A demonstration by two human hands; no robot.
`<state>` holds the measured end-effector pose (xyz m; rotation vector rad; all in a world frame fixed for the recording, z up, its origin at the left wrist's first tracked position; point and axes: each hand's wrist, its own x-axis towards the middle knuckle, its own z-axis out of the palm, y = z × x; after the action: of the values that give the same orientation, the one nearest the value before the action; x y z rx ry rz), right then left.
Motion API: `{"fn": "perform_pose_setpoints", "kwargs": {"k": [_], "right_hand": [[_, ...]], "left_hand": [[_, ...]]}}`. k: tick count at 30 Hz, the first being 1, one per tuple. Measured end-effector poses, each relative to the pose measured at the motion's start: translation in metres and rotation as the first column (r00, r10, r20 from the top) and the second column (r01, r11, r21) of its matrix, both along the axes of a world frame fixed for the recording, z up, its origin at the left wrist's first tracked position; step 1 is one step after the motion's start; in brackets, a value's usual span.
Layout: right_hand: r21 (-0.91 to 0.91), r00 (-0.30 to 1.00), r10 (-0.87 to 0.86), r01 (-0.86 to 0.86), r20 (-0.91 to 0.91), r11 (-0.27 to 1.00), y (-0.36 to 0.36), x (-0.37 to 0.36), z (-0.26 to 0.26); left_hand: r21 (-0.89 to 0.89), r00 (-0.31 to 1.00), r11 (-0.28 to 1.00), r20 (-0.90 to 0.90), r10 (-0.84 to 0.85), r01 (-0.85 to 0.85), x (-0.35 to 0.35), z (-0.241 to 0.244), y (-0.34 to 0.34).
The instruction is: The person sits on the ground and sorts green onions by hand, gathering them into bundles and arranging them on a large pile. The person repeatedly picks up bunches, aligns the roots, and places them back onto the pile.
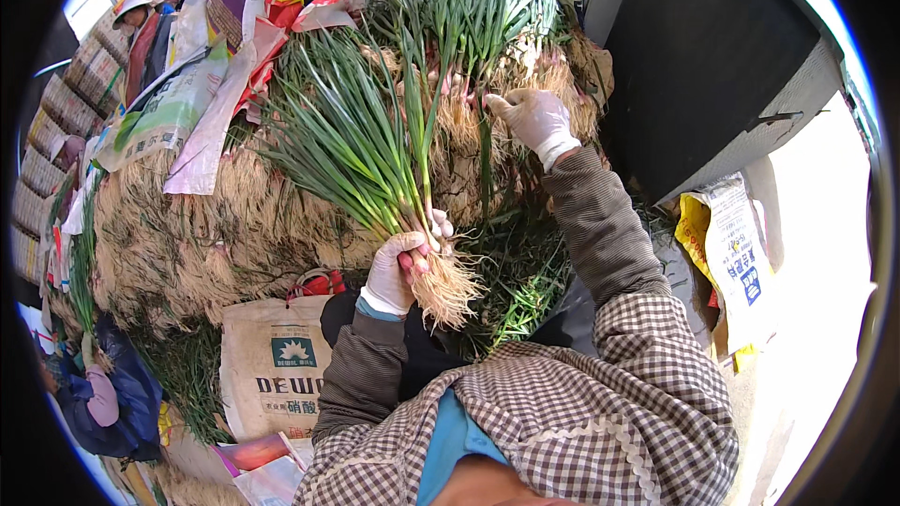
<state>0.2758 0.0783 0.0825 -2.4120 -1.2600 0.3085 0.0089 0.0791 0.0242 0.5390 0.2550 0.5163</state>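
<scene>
My left hand (391,274), in a white glove, is closed around the lower stems of a bunch of green garlic plants (369,169). Pinkish bulbs and pale stringy roots (444,288) stick out past its fingers, while the long green leaves fan up and to the left. Farther up, my right hand (536,119), also gloved, reaches to the front of a large heap of the same plants (485,21). Its fingers are curled beside the bulbs and a dangling dark green leaf (485,154); whether they pinch anything is unclear.
Loose green leaves (524,309) lie below the heap. Printed woven sacks (169,105) cover its left part, and another sack (271,365) lies left of my lap. A dark panel (710,70) stands at right near a yellow-white bag (731,260). Other people (105,393) sit at left.
</scene>
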Motion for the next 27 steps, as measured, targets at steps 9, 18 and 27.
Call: {"fn": "perform_pose_setpoints", "kwargs": {"k": [9, 18, 27], "right_hand": [[0.364, 0.506, 0.283, 0.067, -0.815, 0.929, -0.018, 0.005, -0.020], [-0.007, 0.889, 0.456, -0.457, -0.027, 0.890, -0.045, -0.044, -0.031], [-0.481, 0.944, 0.305, -0.210, 0.128, 0.851, -0.075, 0.037, -0.079]], "left_hand": [[0.105, 0.998, 0.994, -0.064, 0.025, -0.018, 0.006, 0.019, 0.009], [0.052, 0.965, 0.990, -0.235, -0.114, 0.129, 0.057, -0.005, 0.011], [-0.003, 0.974, 0.981, 0.114, -0.194, 0.195, 0.003, 0.029, 0.000]]}}
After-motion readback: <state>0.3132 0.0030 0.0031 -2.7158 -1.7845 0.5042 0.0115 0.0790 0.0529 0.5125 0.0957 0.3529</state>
